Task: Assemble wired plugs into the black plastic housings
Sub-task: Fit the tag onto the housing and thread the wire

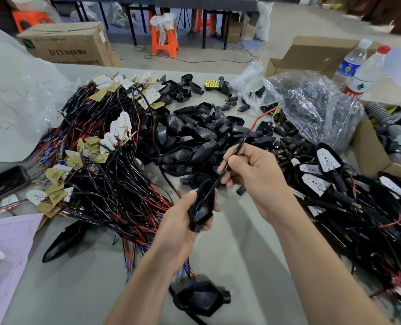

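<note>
A grey surface [232, 252] is covered by heaps of parts. At its left, a large tangle of black and red wires [105, 174], tipped with small white and yellow circuit boards, is spread out. In the middle, a pile of loose black plastic housings [194, 137] is heaped, and at the right a mass of fitted housings [330, 191] with white boards and wires is laid. Behind it, a crumpled clear plastic bag [312, 102] is seen beside an open cardboard box [312, 55]. Above the bare near surface, one black housing [200, 211] is held in the left hand [176, 224], whose fingers [207, 226] are curled round its body. A thin black wire [240, 145] is run out of this housing and upward. The wire is pinched between the thumb and fingers [232, 161] of the right hand [255, 177], just above the housing. A further housing [199, 299] lies at the near edge.
</note>
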The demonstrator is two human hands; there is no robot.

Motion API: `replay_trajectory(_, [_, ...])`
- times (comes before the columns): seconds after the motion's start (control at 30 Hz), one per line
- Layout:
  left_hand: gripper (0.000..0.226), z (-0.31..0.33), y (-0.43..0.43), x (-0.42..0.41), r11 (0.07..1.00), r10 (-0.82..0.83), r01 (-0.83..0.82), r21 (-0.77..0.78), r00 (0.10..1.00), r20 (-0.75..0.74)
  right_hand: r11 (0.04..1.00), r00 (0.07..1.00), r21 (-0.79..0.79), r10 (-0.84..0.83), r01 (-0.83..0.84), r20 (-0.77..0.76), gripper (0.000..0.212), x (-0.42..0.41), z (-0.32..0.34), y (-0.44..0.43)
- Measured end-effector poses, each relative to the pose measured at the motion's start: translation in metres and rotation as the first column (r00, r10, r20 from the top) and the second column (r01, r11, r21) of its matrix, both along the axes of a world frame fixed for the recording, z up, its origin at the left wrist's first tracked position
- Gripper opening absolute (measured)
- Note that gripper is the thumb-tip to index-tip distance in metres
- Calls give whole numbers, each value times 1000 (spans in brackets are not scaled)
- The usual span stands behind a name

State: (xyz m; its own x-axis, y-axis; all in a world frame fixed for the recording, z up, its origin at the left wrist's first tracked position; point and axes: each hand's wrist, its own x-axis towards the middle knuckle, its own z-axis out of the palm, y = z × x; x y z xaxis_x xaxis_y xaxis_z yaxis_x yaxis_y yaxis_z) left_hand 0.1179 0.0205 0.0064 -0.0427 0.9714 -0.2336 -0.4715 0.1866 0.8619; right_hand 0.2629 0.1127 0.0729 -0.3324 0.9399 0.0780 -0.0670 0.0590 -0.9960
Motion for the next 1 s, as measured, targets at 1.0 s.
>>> replay_trajectory(1.0, [37,27,8,12,977,207,-198,77,969,-134,989,734,116,-14,-89,679,22,-7,5,-25])
